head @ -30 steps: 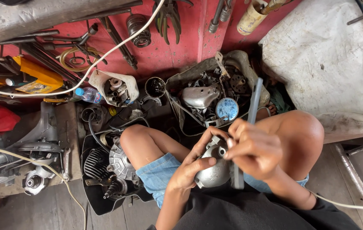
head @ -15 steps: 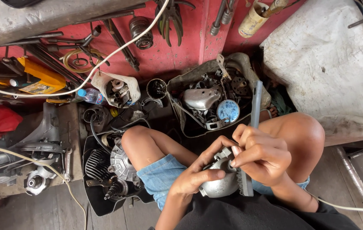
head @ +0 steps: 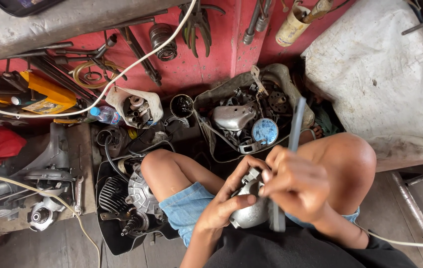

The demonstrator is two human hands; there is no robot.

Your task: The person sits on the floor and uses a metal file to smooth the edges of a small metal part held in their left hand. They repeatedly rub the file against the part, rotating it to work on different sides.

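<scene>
- Left hand (head: pixel 228 201): clenched around a rounded grey metal engine part (head: pixel 249 212), which is held over the lap at lower centre of the frame, between the bare knees.
- Right hand (head: pixel 298 186): closed on a long flat grey file (head: pixel 294 130); the tool is held near upright, its upper end rising to centre right of the frame and its lower end showing just below the fist, beside the part.
- Risk, as judged: the part is braced by one hand only and by nothing solid, so a slip of the file could be driven onto the left fingers or a bare knee; the smooth rounded casting could also be twisted out of the grip.
- Surface: no tabletop is seen; a worn grey floor is sat upon, with an engine block (head: pixel 132 198) in a black tray at lower left.
- Room: a red wall (head: pixel 206 69) across the top of the frame, hung with spanners and pliers; an open bin of metal scrap (head: pixel 241 119) at centre; a dirty white sack (head: pixel 380 79) at upper right; a white cable (head: pixel 122 74) trailed across the upper left.
</scene>
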